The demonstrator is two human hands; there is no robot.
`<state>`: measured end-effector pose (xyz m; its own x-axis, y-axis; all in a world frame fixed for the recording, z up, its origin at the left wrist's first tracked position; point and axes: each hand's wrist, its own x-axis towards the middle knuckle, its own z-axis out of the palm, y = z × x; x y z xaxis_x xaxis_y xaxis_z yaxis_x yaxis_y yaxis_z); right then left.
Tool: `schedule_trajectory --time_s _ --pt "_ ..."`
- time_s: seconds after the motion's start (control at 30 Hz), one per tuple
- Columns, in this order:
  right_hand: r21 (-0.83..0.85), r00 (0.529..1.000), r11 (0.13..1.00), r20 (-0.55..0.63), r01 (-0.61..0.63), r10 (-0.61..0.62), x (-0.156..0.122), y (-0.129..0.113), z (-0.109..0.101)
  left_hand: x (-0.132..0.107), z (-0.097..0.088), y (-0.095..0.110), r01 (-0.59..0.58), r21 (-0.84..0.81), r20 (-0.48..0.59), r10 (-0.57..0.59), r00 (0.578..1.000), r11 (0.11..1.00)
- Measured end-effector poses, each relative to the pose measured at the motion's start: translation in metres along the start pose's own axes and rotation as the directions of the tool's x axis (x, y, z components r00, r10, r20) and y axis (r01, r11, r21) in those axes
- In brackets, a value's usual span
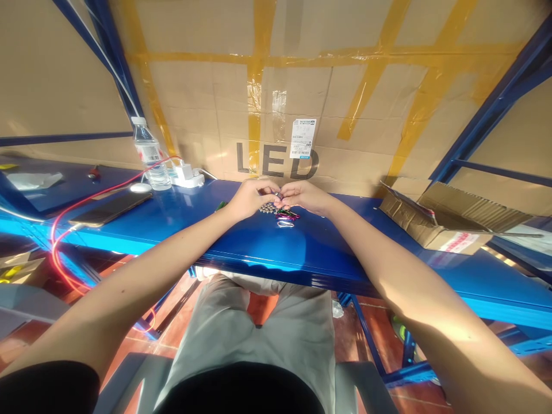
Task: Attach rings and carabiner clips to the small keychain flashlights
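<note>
My left hand [253,198] and my right hand [305,196] meet over the blue table [250,244], fingertips pinched together. Between them is a small dark metallic piece [278,196], too small and too covered by the fingers to name. Just under the hands lies a cluster of small silvery beaded-looking pieces [268,207]. Shiny pink and purple metallic pieces [290,215] lie beside it, and nearest me is a bent silver piece [285,223]. Something small and green [221,206] shows by my left wrist.
At the left stand a water bottle [152,155] and a white power strip [188,177], with a dark phone [111,208] and a red cable [55,230] nearby. An open cardboard box [448,215] sits at the right. A big taped carton [185,103] walls off the back.
</note>
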<state>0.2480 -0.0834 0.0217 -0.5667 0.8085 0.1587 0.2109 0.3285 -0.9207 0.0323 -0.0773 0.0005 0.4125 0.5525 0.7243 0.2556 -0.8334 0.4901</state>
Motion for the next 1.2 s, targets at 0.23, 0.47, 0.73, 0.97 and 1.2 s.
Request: schedule_trajectory --time_s 0.23,0.47,0.73,0.97,1.2 --pt "0.017 0.999 0.999 0.022 0.030 -0.031 0.001 0.004 -0.001 0.000 0.002 -0.001 -0.016 0.018 0.014 0.016 1.000 1.000" --pt "0.008 0.997 0.999 -0.058 0.046 -0.046 0.004 0.006 -0.003 0.001 -0.003 0.003 -0.003 0.076 -0.042 0.006 0.999 0.997" --pt "-0.049 0.997 0.996 -0.029 0.072 -0.073 0.002 0.004 -0.004 -0.001 -0.011 0.004 -0.022 0.196 -0.138 0.050 0.989 0.980" --pt "-0.023 0.994 0.998 -0.091 0.057 -0.059 0.006 0.008 -0.003 -0.008 -0.002 0.014 -0.247 0.310 0.035 0.248 0.968 0.918" --pt "0.002 0.986 0.996 -0.141 0.089 -0.088 0.007 0.008 -0.001 -0.011 0.005 0.015 -0.300 0.412 0.114 0.278 0.954 0.860"
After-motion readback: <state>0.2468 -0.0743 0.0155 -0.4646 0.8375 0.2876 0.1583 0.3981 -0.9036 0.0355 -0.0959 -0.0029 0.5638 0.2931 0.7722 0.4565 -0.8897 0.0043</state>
